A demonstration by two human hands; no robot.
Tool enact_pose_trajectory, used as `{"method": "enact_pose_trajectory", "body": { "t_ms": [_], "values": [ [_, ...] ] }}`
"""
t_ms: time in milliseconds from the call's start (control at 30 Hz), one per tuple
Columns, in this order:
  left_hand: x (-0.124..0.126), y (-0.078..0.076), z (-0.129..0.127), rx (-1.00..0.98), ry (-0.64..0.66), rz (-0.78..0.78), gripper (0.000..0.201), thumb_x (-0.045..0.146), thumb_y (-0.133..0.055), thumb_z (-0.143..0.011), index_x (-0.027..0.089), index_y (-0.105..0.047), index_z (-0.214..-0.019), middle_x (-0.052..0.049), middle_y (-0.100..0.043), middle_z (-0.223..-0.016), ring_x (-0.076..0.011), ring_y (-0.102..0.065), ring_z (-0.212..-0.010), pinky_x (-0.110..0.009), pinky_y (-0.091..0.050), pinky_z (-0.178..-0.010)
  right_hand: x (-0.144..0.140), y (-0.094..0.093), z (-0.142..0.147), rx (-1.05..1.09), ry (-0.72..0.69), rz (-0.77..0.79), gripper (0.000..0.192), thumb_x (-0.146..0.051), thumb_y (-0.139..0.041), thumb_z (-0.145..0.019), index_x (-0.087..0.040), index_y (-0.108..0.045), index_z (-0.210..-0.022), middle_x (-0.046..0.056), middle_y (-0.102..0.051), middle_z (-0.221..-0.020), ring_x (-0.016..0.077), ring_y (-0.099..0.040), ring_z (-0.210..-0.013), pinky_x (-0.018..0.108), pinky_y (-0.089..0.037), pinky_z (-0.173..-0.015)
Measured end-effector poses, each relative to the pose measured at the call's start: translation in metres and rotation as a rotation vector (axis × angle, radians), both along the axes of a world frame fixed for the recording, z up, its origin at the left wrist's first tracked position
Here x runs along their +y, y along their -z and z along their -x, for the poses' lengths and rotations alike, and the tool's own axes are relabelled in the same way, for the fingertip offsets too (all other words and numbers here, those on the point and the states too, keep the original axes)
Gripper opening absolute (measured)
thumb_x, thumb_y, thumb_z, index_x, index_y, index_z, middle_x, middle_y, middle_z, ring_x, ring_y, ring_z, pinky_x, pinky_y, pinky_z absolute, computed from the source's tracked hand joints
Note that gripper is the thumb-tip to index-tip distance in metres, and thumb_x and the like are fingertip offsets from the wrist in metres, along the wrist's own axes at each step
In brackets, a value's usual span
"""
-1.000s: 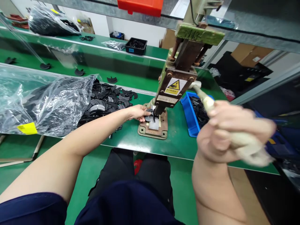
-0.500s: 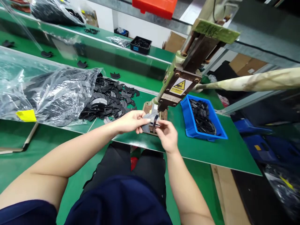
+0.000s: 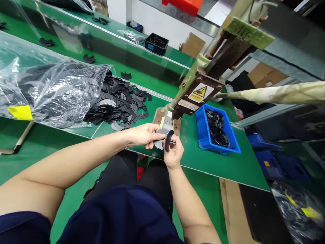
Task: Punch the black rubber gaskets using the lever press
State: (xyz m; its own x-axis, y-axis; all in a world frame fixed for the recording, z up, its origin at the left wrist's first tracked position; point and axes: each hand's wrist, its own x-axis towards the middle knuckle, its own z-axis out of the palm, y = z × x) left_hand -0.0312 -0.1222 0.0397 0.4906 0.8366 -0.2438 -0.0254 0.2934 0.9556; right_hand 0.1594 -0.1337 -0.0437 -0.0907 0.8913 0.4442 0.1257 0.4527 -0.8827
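My left hand (image 3: 145,136) is closed on a flat grey curved piece (image 3: 159,144), pinched between thumb and fingers. Close beside it, my right hand (image 3: 174,155) grips a black curved piece with a short stem (image 3: 168,141) pointing right. Whether the two pieces touch, I cannot make out. Both hands are at the front edge of the green table, just before the base (image 3: 158,117) of a lever press (image 3: 200,93). Left of the press lies a heap of black and grey curved pieces (image 3: 122,101), spilling from a clear plastic bag (image 3: 68,91).
A blue bin (image 3: 215,149) of thin black parts stands right of the press. The press's long wrapped lever (image 3: 274,93) reaches out to the right. Behind the table runs a green belt (image 3: 106,62) with a few curved pieces on it. A black bin (image 3: 156,49) stands beyond.
Both hands have come back from the press base towards me with the pieces. The right hand has turned, so the black piece now stands up in its fingers. The view has shifted slightly.
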Motion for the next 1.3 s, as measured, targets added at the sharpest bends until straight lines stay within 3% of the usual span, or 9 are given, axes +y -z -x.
{"method": "enact_pose_trajectory", "body": {
  "t_ms": [267, 400, 533, 667, 767, 933, 1000, 1133, 1300],
  "values": [
    [0.011, 0.005, 0.012, 0.175, -0.044, -0.151, 0.042, 0.056, -0.081, -0.088, 0.021, -0.058, -0.088, 0.002, -0.062, -0.058, -0.0130, -0.058, -0.047, -0.023, -0.040, -0.047, 0.007, -0.013, -0.021, -0.221, -0.066, -0.083, 0.012, -0.035, -0.068, -0.098, -0.025, -0.069, -0.104, 0.005, -0.072, -0.098, 0.0190, -0.069, -0.090, 0.036, -0.058, -0.084],
    [0.000, 0.000, 0.010, 0.400, -0.340, -0.546, 0.032, 0.048, -0.081, -0.089, 0.022, -0.063, -0.090, -0.001, -0.065, -0.082, -0.0145, -0.059, -0.069, -0.027, -0.047, -0.066, 0.006, -0.019, -0.027, -0.324, -0.101, -0.174, 0.009, -0.030, -0.066, -0.098, -0.024, -0.070, -0.103, 0.005, -0.072, -0.095, 0.0196, -0.067, -0.089, 0.037, -0.055, -0.084],
    [-0.006, 0.002, 0.005, 0.513, -0.206, -0.776, 0.032, 0.042, -0.073, -0.094, 0.021, -0.061, -0.073, -0.002, -0.058, -0.081, -0.0163, -0.055, -0.075, -0.029, -0.043, -0.071, 0.004, -0.019, -0.026, -0.365, -0.109, -0.236, 0.007, -0.027, -0.064, -0.099, -0.024, -0.070, -0.102, 0.005, -0.071, -0.093, 0.0190, -0.065, -0.087, 0.037, -0.053, -0.082],
    [0.000, 0.014, 0.003, 0.472, -0.171, -0.648, 0.037, 0.043, -0.072, -0.093, 0.020, -0.055, -0.070, 0.001, -0.054, -0.077, -0.0133, -0.049, -0.067, -0.027, -0.038, -0.063, 0.001, -0.019, -0.028, -0.351, -0.088, -0.281, 0.006, -0.023, -0.066, -0.098, -0.024, -0.070, -0.103, 0.004, -0.072, -0.098, 0.0179, -0.067, -0.090, 0.036, -0.055, -0.084],
    [0.002, 0.020, 0.004, 0.332, -0.226, -0.490, 0.037, 0.050, -0.080, -0.088, 0.020, -0.059, -0.085, 0.003, -0.057, -0.079, -0.0113, -0.050, -0.066, -0.024, -0.040, -0.060, -0.001, -0.019, -0.028, -0.328, -0.060, -0.295, 0.009, -0.021, -0.067, -0.098, -0.024, -0.070, -0.106, 0.004, -0.073, -0.100, 0.0172, -0.069, -0.092, 0.035, -0.056, -0.084],
    [0.010, 0.023, 0.014, 0.170, 0.044, -0.201, 0.047, 0.063, -0.078, -0.087, 0.018, -0.064, -0.087, 0.002, -0.060, -0.069, -0.0109, -0.053, -0.058, -0.023, -0.042, -0.054, 0.003, -0.013, -0.034, -0.372, -0.074, -0.257, 0.017, -0.026, -0.069, -0.098, -0.026, -0.072, -0.114, 0.005, -0.076, -0.108, 0.0200, -0.072, -0.101, 0.039, -0.061, -0.091],
    [0.023, 0.027, 0.024, 0.204, 0.004, -0.136, 0.049, 0.063, -0.078, -0.087, 0.018, -0.063, -0.080, 0.002, -0.059, -0.063, -0.0101, -0.051, -0.053, -0.022, -0.040, -0.051, 0.008, -0.008, -0.046, -0.399, -0.036, -0.212, 0.023, -0.029, -0.067, -0.099, -0.027, -0.071, -0.122, 0.007, -0.075, -0.114, 0.0213, -0.072, -0.107, 0.041, -0.062, -0.095],
    [0.077, 0.038, 0.049, 0.281, -0.287, -0.094, 0.040, 0.051, -0.081, -0.089, 0.017, -0.064, -0.079, 0.001, -0.060, -0.061, -0.0098, -0.052, -0.050, -0.021, -0.041, -0.048, 0.014, 0.007, -0.083, -0.414, 0.148, -0.125, 0.026, -0.032, -0.064, -0.101, -0.024, -0.069, -0.125, 0.009, -0.071, -0.118, 0.0222, -0.069, -0.109, 0.043, -0.061, -0.097],
    [0.176, 0.044, 0.062, 0.399, -0.500, -0.080, 0.035, 0.037, -0.080, -0.094, 0.018, -0.059, -0.075, 0.000, -0.059, -0.058, -0.0100, -0.051, -0.045, -0.022, -0.040, -0.047, 0.011, 0.027, -0.114, -0.435, 0.279, -0.080, 0.023, -0.032, -0.061, -0.102, -0.023, -0.070, -0.121, 0.010, -0.071, -0.116, 0.0224, -0.070, -0.106, 0.043, -0.061, -0.093]
  ]
}}
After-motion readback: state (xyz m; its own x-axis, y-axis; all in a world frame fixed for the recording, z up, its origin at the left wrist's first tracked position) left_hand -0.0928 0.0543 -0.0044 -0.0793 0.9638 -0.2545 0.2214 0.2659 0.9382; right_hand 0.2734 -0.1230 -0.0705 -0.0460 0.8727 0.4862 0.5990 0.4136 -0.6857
